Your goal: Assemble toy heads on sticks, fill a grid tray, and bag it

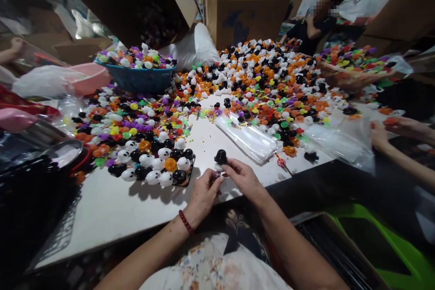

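Note:
Between my two hands, at the front edge of the white table [112, 208], is a small plastic toy figure [220, 157] with a black hat-like top and a white part below. My left hand [205, 194], wearing a dark red bead bracelet, is closed around its lower end. My right hand [243, 178] pinches it from the right, just under the black top. Fingertips hide most of the lower part. Left of my hands, a black tray [191, 170] carries rows of white ghost heads [158, 164], black ones and orange pumpkins.
A large pile of small coloured toys [251, 70] covers the back of the table. Clear plastic bags [249, 140] lie right of centre. Beyond stand a blue basin [139, 79] and an orange basin [350, 77], both full. At right, another person's hands [380, 136] hold a plastic bag.

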Available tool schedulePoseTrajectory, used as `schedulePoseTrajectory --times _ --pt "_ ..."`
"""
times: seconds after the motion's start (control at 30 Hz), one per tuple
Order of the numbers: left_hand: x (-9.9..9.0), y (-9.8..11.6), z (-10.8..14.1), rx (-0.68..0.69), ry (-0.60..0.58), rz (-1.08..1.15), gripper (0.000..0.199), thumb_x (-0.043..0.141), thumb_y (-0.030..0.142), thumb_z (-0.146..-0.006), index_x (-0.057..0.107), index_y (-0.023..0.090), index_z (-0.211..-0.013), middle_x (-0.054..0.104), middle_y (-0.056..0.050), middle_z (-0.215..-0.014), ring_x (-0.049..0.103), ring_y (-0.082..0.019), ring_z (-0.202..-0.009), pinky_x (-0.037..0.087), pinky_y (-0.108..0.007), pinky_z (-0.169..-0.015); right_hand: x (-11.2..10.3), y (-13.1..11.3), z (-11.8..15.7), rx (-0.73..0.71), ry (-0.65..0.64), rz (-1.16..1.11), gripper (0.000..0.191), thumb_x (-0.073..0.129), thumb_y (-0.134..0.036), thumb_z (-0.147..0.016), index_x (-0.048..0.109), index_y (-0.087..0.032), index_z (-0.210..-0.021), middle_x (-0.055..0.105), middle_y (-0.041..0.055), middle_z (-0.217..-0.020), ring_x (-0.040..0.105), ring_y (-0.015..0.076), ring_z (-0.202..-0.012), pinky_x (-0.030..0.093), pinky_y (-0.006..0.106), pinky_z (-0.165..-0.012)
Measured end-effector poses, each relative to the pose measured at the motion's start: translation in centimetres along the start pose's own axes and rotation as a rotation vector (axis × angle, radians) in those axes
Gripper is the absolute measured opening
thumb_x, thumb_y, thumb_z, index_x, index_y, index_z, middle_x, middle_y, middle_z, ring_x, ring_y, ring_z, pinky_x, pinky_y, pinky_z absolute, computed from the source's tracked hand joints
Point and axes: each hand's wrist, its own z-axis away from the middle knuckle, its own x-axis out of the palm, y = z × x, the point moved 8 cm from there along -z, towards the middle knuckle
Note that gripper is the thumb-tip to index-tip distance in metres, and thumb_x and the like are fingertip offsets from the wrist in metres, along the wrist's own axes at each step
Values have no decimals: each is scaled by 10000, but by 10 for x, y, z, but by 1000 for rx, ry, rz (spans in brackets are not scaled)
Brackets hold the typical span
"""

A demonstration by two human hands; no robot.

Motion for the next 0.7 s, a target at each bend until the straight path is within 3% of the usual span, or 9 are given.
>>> schedulePoseTrajectory --times 0.2,0.33,0.47,0.6,0.7 --pt "-2 -8 -3 -45 100 -26 230 582 417 -825 491 213 -769 550 58 -590 551 -128 -509 394 -231 -499 12 11 3 115 -27 -2 332 740 -433 -780 684 -167 -970 688 13 -871 627 170 -823 493 267 -741" --pt "-4 -18 -6 -1 172 -93 124 562 277 -773 459 218 -736 534 62 -567 514 -126 -523 356 -227 -508 13 24 2 184 23 81 387 787 -415 -711 676 -153 -972 691 28 -862 628 182 -798 495 276 -713" --pt "-3 -24 -9 49 218 -103 127 558 265 -760 447 217 -722 506 65 -565 476 -124 -538 331 -226 -514 11 35 0 199 72 143 371 803 -420 -683 661 -158 -903 672 6 -801 610 170 -748 476 263 -669" --pt "-1 -26 -9 50 213 -109 172 584 279 -761 431 213 -717 500 62 -593 465 -121 -562 326 -225 -518 9 43 0 223 102 173 361 787 -461 -684 651 -150 -807 649 0 -733 591 162 -699 457 260 -630" --pt "2 -23 -3 21 139 -132 185 622 329 -783 490 206 -828 572 40 -689 529 -131 -602 377 -237 -540 7 43 -3 219 104 173 355 781 -469 -683 649 -146 -753 634 -1 -700 576 154 -673 446 258 -612"
